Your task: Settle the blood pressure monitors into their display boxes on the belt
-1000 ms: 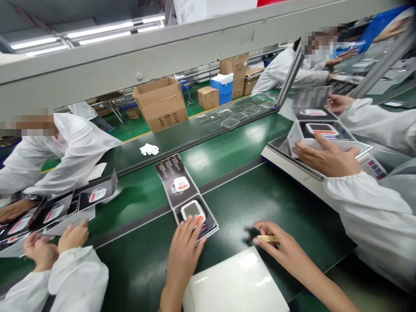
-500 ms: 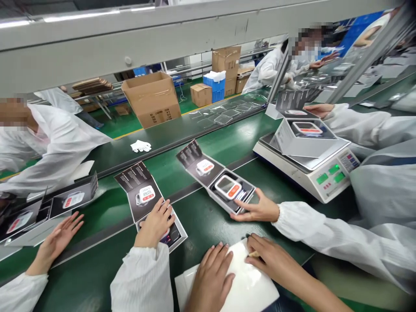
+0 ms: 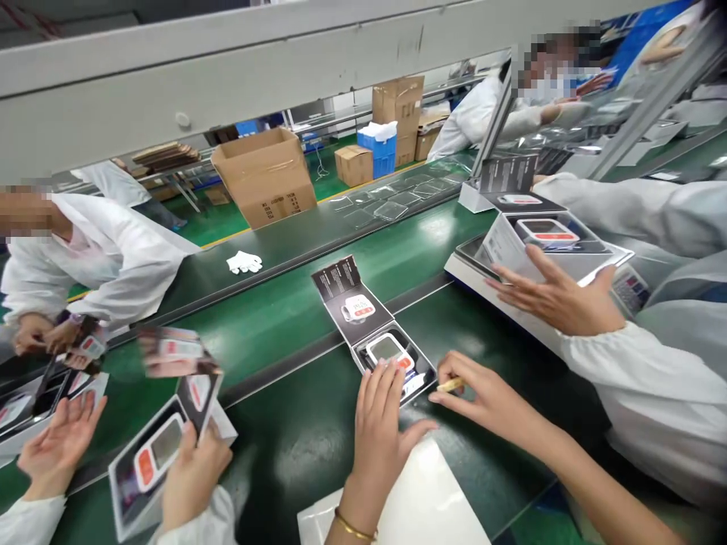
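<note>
An open box with a white and orange device in it lies on the green belt in front of me, its printed lid folded back. My left hand rests on the near part of this box, fingers stretched out over the device's lower edge. Just right of the box's corner, my right hand pinches a small yellowish piece. A glossy white sheet or pad lies below my hands, partly behind my left wrist.
At the left, a co-worker's hands hold another open box. On the right, a person's hand is beside a box on a scale. A white glove and clear plastic pieces lie beyond the belt.
Both my hands have moved up from the white sheet, the left onto the open box. The co-worker's hand on the right has left that box. At the left, another box has been lifted and turned.
</note>
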The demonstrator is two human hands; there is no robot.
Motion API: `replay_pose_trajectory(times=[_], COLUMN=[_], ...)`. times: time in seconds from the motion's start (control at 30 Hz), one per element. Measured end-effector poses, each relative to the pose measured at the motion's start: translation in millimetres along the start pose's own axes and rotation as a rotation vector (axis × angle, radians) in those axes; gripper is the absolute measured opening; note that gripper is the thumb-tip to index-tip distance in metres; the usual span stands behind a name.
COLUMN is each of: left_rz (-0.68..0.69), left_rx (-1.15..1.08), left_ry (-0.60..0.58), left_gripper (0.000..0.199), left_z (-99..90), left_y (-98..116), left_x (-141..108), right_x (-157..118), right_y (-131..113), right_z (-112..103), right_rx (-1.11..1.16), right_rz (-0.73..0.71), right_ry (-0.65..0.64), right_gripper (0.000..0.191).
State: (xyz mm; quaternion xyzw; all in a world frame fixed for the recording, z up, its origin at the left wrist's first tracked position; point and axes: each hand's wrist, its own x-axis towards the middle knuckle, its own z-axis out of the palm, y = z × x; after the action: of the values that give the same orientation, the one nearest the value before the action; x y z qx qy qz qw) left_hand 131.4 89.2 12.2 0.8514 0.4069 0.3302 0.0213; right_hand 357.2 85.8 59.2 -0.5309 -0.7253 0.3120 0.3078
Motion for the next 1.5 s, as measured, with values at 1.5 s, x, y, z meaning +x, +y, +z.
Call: replay_pose_trajectory(times=[1.5], left_rz=[-0.013], left_rx=[0.087], left_ry=[0.038], left_gripper=[0.056], left_z=[-26.6], left_y=[8], left_x=[-46], right_x=[-26], right_y=[-4], right_z=[25], right_rx=[0.051], right_rz=[0.082], right_ry=[0.012], right_gripper=[0.03])
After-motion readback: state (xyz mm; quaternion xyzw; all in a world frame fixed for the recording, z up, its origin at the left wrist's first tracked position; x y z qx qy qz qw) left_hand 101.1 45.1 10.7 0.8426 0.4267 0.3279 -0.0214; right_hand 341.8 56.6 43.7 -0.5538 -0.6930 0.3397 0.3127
